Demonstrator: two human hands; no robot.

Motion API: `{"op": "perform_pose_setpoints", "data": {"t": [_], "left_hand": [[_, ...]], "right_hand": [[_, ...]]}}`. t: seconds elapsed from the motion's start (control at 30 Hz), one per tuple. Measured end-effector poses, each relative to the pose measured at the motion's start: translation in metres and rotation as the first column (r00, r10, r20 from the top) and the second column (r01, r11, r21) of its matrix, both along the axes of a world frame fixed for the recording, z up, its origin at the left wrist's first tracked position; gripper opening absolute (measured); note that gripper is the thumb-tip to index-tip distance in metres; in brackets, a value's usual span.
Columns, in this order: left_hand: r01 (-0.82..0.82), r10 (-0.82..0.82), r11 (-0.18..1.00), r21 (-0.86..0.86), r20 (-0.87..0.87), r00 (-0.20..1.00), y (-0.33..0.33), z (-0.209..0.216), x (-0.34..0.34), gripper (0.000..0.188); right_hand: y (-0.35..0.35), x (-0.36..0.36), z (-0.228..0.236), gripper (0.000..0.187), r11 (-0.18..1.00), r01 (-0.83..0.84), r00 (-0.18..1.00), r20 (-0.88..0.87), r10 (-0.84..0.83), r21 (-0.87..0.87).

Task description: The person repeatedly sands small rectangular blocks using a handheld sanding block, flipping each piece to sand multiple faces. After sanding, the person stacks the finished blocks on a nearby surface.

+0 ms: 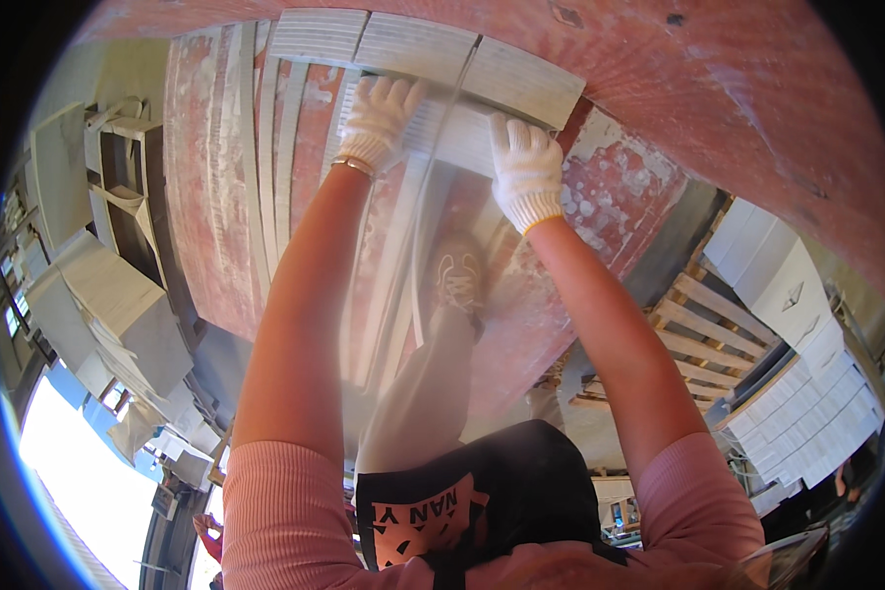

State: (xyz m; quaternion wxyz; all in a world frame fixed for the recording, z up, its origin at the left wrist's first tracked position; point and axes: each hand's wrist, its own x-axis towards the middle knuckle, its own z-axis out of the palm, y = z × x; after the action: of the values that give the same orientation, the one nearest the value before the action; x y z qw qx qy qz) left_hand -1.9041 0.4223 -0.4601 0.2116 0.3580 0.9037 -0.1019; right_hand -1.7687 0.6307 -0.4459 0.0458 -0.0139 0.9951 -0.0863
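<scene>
Both my hands wear white knit gloves and reach forward over a red, pale-smeared board. My left hand (376,118) curls its fingers over the far edge of a pale grooved slab (457,138). Farther right, my right hand (526,167) grips the same slab near its right end, fingers bent over the edge. Just beyond my fingertips lies a row of pale rectangular slabs (413,47) with fine lines, set close together. Whether the held slab touches that row is hard to tell. My gloves hide parts of its edge.
Long pale strips (290,147) lie on the red board (202,187) at left. My shoe (459,280) is below my hands. A red wall-like surface (747,108) rises at far right. Wooden pallet (713,329) and stacked white pieces (806,418) stand right; pale slabs (108,295) stand left.
</scene>
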Motion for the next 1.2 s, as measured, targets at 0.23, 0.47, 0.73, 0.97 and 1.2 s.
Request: {"op": "perform_pose_setpoints", "data": {"t": [0.23, 0.47, 0.73, 0.97, 1.2], "left_hand": [[0.116, -0.101, 0.987, 0.115, -0.13, 0.986, -0.01, -0.01, -0.002, 0.088], [0.212, -0.166, 0.958, 0.192, -0.231, 0.959, -0.013, -0.013, -0.005, 0.075], [0.09, -0.089, 0.995, -0.035, 0.013, 0.996, 0.013, 0.026, -0.007, 0.072], [-0.505, 0.534, 0.845, -0.173, 0.245, 0.809, -0.042, 0.092, 0.084, 0.093], [-0.954, 0.707, 0.283, 0.102, 0.649, 0.28, -0.176, 0.232, 0.355, 0.112]], "right_hand": [[0.001, -0.005, 0.001, 0.061, 0.999, 0.037, 0.999, -0.04, -0.037, -0.017], [-0.008, -0.014, -0.013, 0.068, 0.996, 0.041, 0.998, 0.044, -0.044, 0.082], [0.002, -0.022, -0.005, 0.065, 1.0, -0.027, 0.99, 0.136, 0.025, 0.013], [0.041, 0.043, 0.055, 0.063, 0.919, 0.279, 0.896, 0.419, -0.146, -0.277], [0.146, 0.331, 0.122, 0.083, 0.466, 0.702, 0.695, 0.659, -0.286, -0.538]]}}
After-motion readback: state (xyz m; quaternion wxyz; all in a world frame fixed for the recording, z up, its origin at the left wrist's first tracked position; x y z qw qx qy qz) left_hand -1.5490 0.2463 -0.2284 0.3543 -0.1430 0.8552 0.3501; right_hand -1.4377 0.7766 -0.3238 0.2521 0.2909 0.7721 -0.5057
